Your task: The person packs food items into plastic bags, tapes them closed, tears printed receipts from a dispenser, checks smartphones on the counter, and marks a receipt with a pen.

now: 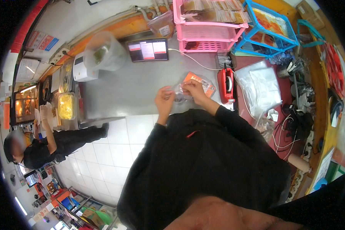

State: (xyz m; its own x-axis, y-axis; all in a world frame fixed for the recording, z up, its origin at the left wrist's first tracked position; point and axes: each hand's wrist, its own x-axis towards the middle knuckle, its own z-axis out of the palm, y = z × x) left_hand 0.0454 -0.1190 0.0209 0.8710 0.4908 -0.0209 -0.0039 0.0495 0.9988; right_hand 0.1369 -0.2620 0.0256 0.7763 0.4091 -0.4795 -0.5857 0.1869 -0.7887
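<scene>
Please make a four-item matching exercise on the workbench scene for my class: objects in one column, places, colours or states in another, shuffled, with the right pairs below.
Column one
1. clear plastic bag
2. tape dispenser
3. tablet
4. pink rack

Column two
A. screen lit
B. packets in its top tier
C. between the left hand and the right hand
D. red body, pale roll

Right pairs: 1-C, 2-D, 3-A, 4-B

- At back of counter [119, 90]: tablet [148, 50], with tub [113, 53] to its left
- Right of tablet: left rack [211, 28], then right rack [292, 32]
- Between left hand [165, 101] and right hand [197, 93]: small bag [181, 99], packet [208, 87] apparently just behind
- Right of hands: tape dispenser [223, 86], then plastic bags [261, 86]
</scene>
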